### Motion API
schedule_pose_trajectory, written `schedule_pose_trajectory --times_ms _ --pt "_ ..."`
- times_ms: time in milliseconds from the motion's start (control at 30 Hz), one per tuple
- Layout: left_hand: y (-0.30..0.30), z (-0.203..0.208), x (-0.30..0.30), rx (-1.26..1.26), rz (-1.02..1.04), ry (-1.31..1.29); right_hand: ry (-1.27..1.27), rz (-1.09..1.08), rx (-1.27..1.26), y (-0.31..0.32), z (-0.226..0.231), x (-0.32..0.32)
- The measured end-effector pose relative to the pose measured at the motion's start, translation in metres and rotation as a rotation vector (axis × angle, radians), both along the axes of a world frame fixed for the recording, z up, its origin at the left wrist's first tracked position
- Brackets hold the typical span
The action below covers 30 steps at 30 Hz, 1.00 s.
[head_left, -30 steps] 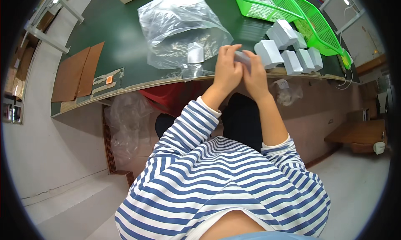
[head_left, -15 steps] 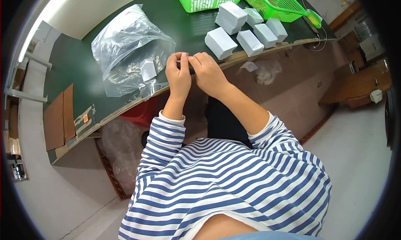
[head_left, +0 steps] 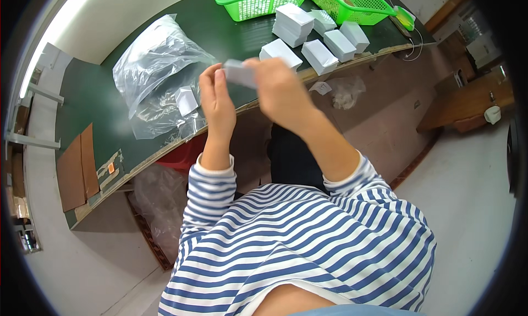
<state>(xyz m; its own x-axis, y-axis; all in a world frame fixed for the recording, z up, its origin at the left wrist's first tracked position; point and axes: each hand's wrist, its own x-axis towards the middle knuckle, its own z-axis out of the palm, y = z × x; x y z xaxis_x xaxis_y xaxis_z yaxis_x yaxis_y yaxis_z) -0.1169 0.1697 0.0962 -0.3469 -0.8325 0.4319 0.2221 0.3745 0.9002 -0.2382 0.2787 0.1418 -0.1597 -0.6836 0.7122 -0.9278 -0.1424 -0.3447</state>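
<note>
A small whitish rectangular piece, like a folded card or slip [head_left: 239, 73], is held in front of me over the table's near edge. My right hand [head_left: 283, 93] is closed on its right end; motion smears the hand and the piece. At its left end, my left hand [head_left: 217, 99] has thumb and fingertips pinched together. Whether the left fingers grip the piece or something tiny is hidden. Left of my left hand, a white piece of paper or card [head_left: 186, 100] lies on the clear plastic bag [head_left: 157, 63], which has white contents.
Several stacks of white cards [head_left: 319, 56] stand along the front right of the dark green table [head_left: 242, 35]. Two green plastic baskets [head_left: 264, 8] sit behind them. Brown cardboard pieces [head_left: 78, 167] lie at the left corner. Below is a red container [head_left: 184, 154].
Both hands have risen slightly, the left moving left. The right has turned, and the whitish piece now shows between them. The view has shifted a little.
</note>
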Motion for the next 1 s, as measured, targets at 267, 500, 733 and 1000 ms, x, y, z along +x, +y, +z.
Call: schedule_pose_trajectory --times_ms 267,500,733,1000 --pt "0.062 -0.011 0.065 0.238 -0.219 0.029 -0.566 -0.539 0.119 0.054 -0.014 -0.17" --pt "0.103 -0.066 0.12 0.445 -0.277 -0.193 -0.337 -0.654 0.161 0.028 -0.046 -0.166" --pt "0.114 -0.084 0.122 0.171 -0.518 -0.748 -0.109 -0.208 -0.189 0.036 0.024 -0.032" --pt "0.119 -0.156 0.043 -0.186 -0.928 -1.371 -0.089 1.034 0.753 0.042 -0.089 0.136"
